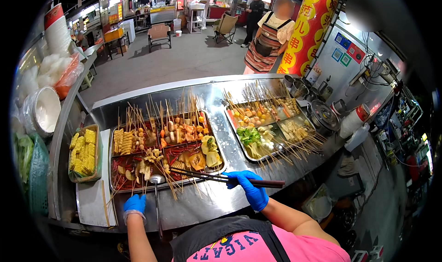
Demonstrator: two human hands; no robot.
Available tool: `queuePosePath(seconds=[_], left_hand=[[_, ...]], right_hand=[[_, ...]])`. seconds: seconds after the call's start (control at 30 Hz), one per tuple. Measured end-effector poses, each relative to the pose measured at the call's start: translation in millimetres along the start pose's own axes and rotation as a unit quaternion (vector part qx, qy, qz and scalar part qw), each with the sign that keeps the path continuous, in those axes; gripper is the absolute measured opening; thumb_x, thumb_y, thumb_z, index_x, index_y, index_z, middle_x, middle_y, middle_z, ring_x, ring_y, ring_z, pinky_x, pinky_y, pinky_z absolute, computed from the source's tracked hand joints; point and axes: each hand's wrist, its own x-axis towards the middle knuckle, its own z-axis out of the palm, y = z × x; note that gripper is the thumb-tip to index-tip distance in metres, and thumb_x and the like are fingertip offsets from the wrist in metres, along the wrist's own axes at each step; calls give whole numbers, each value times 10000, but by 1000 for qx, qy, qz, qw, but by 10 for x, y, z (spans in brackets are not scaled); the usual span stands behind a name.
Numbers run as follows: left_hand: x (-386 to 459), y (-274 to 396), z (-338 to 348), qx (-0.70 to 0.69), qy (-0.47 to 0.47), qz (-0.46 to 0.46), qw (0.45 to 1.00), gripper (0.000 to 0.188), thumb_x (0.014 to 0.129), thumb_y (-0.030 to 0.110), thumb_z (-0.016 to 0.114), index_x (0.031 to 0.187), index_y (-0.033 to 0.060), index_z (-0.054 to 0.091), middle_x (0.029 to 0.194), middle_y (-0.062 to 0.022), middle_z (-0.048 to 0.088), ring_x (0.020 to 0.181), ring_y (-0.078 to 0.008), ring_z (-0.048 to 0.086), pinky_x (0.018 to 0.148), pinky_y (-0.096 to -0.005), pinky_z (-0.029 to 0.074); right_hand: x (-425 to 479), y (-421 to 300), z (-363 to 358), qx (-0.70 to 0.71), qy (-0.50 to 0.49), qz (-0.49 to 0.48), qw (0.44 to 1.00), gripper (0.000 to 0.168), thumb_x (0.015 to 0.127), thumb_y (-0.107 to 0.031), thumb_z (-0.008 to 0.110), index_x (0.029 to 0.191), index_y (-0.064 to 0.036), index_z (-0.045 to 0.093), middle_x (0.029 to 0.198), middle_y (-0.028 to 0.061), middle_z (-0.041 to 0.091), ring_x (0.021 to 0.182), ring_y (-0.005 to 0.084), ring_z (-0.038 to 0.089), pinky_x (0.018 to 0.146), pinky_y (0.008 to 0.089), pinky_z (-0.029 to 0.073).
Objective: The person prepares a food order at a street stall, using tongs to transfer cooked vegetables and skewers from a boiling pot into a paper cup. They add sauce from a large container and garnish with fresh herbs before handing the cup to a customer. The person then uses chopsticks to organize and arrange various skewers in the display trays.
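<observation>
My right hand (249,189), in a blue glove, grips a pair of long dark chopsticks (207,175) whose tips point left over the near edge of the left steel tray (224,155). That divided tray holds skewered food in red broth. My left hand (135,205), also blue-gloved, is at the tray's near rim by thin wooden skewer ends; whether its fingers are closed on them cannot be told. A steel ladle (157,180) rests between my hands, its bowl on the tray's rim and its handle towards me. A second divided tray (247,156) of skewers with leafy greens stands right.
Corn pieces fill a plastic container (98,158) at left, beside a white board (91,205). A lidded steel pot (323,115) and stacked paper bowls (352,122) stand right. Bagged bowls (46,112) are far left. A person in a striped apron (266,49) stands beyond the counter.
</observation>
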Motion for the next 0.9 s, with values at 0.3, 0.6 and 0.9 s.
queuePosePath(seconds=[0.3,0.6,0.9], left_hand=[[393,-523,640,-241,-37,-18,970,175,775,189,548,876,56,602,922,-231,602,865,-406,576,749,-460,474],[10,-515,577,-246,4,-12,969,206,822,245,510,804,46,562,770,-195,609,665,-319,595,612,-409,463],[220,-666,863,-252,44,16,967,232,844,268,530,847,40,573,746,-156,632,655,-299,611,597,-400,479]], right_hand=[[-179,-18,11,-28,15,-37,999,293,936,-209,452,1035,6,624,841,99,642,788,156,609,770,282,474],[-651,14,184,-122,122,-80,982,338,932,-262,424,997,14,609,804,113,635,696,163,591,724,305,453],[-592,14,240,-118,67,-85,987,318,936,-275,418,1005,-3,567,993,155,634,723,191,608,768,332,461]])
